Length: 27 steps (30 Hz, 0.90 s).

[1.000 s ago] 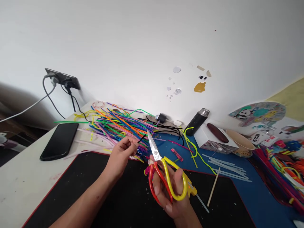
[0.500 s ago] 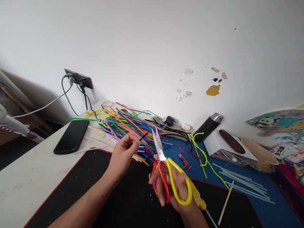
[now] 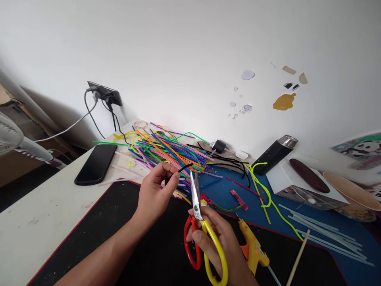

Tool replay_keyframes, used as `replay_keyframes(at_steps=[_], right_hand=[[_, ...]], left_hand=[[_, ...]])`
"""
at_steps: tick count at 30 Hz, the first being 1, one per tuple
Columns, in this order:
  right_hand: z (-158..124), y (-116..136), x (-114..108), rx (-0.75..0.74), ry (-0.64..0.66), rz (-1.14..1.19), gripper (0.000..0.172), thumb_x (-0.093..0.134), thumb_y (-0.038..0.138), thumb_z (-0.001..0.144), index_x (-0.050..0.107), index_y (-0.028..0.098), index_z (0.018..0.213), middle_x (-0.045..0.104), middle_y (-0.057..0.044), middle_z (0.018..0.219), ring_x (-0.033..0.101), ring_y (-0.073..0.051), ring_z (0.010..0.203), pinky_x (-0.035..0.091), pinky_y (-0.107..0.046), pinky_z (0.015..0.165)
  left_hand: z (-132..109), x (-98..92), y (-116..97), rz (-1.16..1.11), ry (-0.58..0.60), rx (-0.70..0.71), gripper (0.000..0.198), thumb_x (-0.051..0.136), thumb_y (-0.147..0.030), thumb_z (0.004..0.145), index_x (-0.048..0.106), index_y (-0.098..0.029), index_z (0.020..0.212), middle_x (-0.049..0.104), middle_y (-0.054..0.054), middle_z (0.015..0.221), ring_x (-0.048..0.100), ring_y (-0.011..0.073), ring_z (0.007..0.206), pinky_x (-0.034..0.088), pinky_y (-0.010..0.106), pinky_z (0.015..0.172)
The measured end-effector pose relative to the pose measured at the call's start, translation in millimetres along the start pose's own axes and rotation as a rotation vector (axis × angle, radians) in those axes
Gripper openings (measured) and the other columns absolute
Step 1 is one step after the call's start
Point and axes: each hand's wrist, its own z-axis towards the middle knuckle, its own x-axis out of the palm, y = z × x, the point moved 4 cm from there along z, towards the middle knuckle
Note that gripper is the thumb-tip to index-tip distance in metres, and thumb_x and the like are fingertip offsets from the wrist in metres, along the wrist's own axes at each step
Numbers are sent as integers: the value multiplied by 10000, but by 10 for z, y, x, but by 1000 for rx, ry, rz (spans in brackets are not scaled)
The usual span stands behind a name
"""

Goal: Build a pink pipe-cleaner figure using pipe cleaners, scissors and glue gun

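Observation:
Pinched between the thumb and fingers of my left hand (image 3: 156, 188) is a short black pipe cleaner (image 3: 186, 167), its free end pointing up and right. My right hand (image 3: 218, 238) is wrapped round scissors (image 3: 195, 208) with one red and one yellow handle. The blades point upward, slightly parted, with their tips just below the pipe cleaner and apart from it. Behind both hands lies a heap of coloured pipe cleaners (image 3: 166, 147). A yellow hot glue gun (image 3: 254, 248) rests just right of my right hand.
A black phone (image 3: 95, 164) lies at the left on the white table. To the right are yellow-green pipe cleaners (image 3: 266, 194), clear glue sticks (image 3: 327, 230), a wooden stick (image 3: 299, 256), a black flask (image 3: 275, 155) and a white box (image 3: 306, 182). A power socket (image 3: 104, 93) with cables is on the wall.
My right hand has turned and lowered the scissors, and the blades have come closer together. More of the black pipe cleaner shows beyond my left fingers. The view has shifted slightly left.

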Motion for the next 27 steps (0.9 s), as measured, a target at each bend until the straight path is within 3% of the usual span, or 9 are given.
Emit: replay_keyframes(at_steps=[8,12,18,23,27], right_hand=[[9,-101,26,9,37,-6,595,769,666,921,734,187,1272,621,-8,760,547,-120,528,453,-253,506],[22,-164,10,-48,34,-53,555,806,609,908,745,198,1276,593,-1,759,506,-115,537,405,-236,476],[8,-201,-30,-19,13,-32,570,834,583,884,746,210,1306,614,-20,818,493,-120,571,421,-233,470],[9,-182,-17,-17,-1,-35,562,821,599,886,763,208,1286,624,-24,817,471,-113,556,382,-238,461],[15,-139,-5,-28,-30,-39,506,833,564,888,786,217,1253,587,1,770,495,-130,611,453,-258,550]], left_hand=[[-74,56,-105,201,66,189,109,649,-259,937,656,-230,832,635,-27,687,519,133,608,443,256,597],[-95,55,-153,275,68,245,117,647,-257,943,660,-233,828,660,-25,686,534,127,594,450,251,587],[-116,46,-202,361,72,348,118,642,-234,953,661,-238,837,654,-36,663,545,117,563,447,242,564],[-145,62,-223,545,80,588,101,634,-203,987,666,-232,895,637,-28,666,558,128,576,445,262,585],[-157,81,-260,666,91,803,105,640,-150,987,673,-223,919,630,-22,638,537,149,572,419,299,604]])
